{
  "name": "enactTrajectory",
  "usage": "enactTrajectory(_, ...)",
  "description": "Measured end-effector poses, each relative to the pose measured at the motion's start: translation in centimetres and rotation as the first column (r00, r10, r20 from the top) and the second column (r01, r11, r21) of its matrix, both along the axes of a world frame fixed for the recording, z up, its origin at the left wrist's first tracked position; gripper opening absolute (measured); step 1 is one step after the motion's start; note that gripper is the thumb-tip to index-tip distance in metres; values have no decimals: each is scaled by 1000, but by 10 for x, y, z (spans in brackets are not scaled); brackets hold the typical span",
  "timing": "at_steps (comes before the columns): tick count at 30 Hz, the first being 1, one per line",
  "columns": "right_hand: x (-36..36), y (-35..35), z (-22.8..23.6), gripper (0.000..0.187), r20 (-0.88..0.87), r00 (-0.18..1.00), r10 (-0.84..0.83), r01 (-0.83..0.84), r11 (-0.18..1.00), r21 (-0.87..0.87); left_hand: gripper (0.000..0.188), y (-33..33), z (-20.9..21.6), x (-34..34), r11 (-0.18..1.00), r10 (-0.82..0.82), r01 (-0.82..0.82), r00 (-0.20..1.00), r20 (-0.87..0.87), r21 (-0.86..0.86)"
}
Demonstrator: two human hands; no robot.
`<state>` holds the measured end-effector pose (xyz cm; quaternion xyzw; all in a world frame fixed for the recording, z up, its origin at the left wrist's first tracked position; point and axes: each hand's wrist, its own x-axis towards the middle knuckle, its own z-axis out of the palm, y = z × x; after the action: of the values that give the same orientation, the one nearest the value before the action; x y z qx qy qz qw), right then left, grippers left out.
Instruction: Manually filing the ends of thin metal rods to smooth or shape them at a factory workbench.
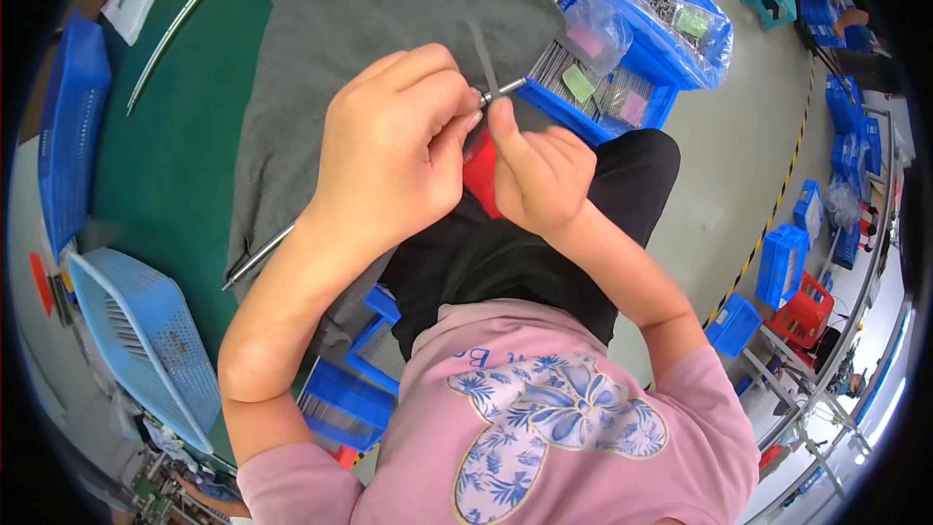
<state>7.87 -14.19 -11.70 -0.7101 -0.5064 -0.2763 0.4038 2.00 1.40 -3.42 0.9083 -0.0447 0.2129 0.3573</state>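
Note:
My left hand (pixel 384 151) is closed in a pinch on a thin shiny metal rod (pixel 511 87), whose end juts out to the right past the fingertips. A narrow grey strip (pixel 483 53), slightly blurred, crosses that rod and stands up from my right hand (pixel 546 175). The right fingers are curled, with the thumb pressed up where strip and rod meet. Below both hands a grey cloth (pixel 340 29) covers part of the green table (pixel 209 87). A pointed metal piece (pixel 258 258) shows beside my left forearm; I cannot tell whether it joins the held rod.
Right of the cloth, a blue bin (pixel 603 122) holds many thin metal pieces and bags; another blue bin (pixel 714 39) with small metal parts sits behind. A light-blue basket (pixel 146 331) stands at left, a curved metal tube (pixel 180 29) farther back. Something red (pixel 480 175) shows between my hands.

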Motion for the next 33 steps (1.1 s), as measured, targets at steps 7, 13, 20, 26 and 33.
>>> enactTrajectory(7, -6, -14, -4, 47, -24, 1000, 6, -7, 998, -64, 16, -1, -3, -2, 1000, -14, 14, 1000, 8, 26)
enactTrajectory(13, -20, -36, -5, 50, -98, 995, -35, 18, 985, -173, 15, -1, -3, 2, 1000, -8, 8, 1000, 26, -6)
enactTrajectory(20, -21, -29, -7, 49, -91, 994, -60, 51, 994, -96, 13, 0, -4, 1, 1000, 20, -20, 1000, 6, -10)
enactTrajectory(26, -9, -8, 5, 51, -68, 996, -49, 48, 999, -21, 13, 0, -3, 1, 1000, 0, 0, 1000, 14, 5)
enactTrajectory(33, -11, -3, 11, 53, -110, 993, -49, 46, 999, -28, 15, 0, 0, -1, 1000, 9, -9, 1000, 3, 1)
